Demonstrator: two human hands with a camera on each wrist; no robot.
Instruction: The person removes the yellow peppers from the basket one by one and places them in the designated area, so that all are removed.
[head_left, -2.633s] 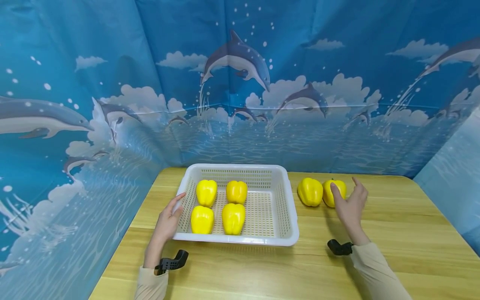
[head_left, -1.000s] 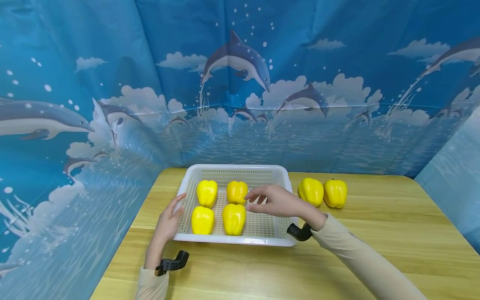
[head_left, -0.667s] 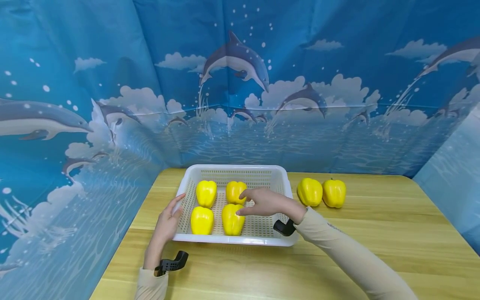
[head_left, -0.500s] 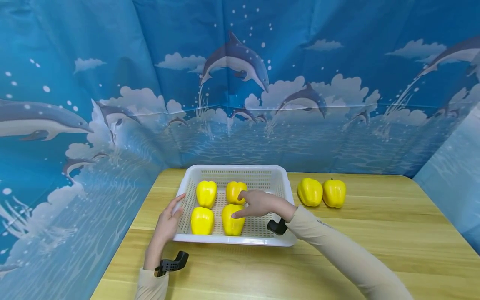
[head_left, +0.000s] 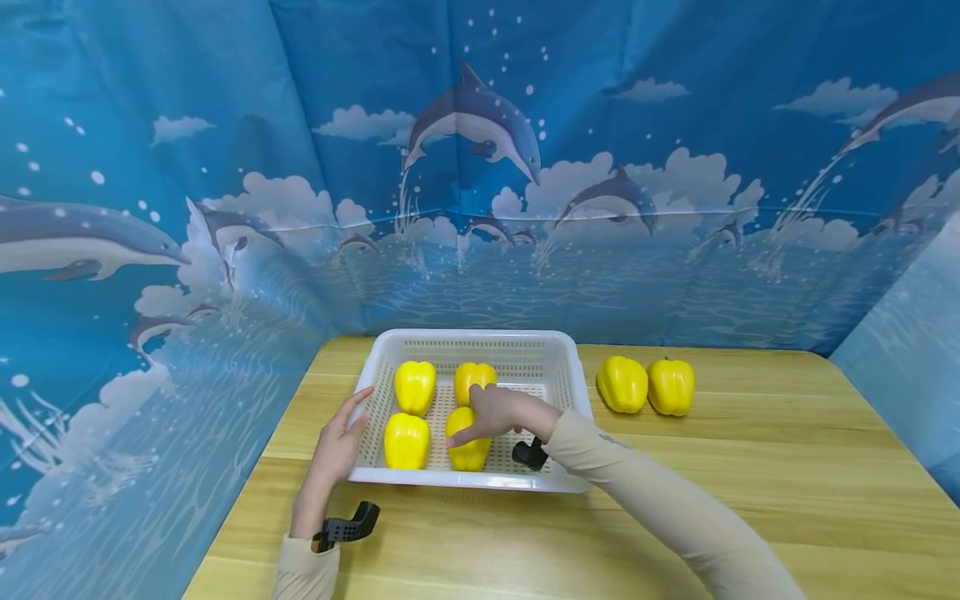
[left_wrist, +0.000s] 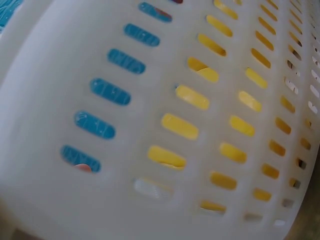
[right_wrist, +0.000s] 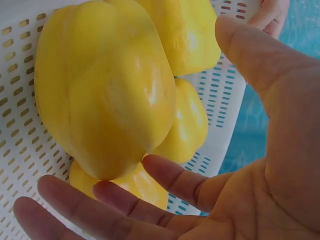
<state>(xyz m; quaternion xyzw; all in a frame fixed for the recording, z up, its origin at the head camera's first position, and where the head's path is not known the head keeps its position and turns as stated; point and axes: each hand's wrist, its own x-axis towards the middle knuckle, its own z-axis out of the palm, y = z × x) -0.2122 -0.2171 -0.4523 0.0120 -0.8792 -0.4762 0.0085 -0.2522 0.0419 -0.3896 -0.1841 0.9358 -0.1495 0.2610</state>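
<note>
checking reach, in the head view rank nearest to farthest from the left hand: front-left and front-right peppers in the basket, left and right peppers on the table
1. Front-left pepper, left side of the basket
2. Front-right pepper, partly hidden by the right hand
3. Left table pepper, right of the basket
4. Right table pepper, farthest right

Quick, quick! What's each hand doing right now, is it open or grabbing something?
Left hand: open, resting at the left edge of the white basket.
Right hand: open, over a yellow pepper, not holding it.
</note>
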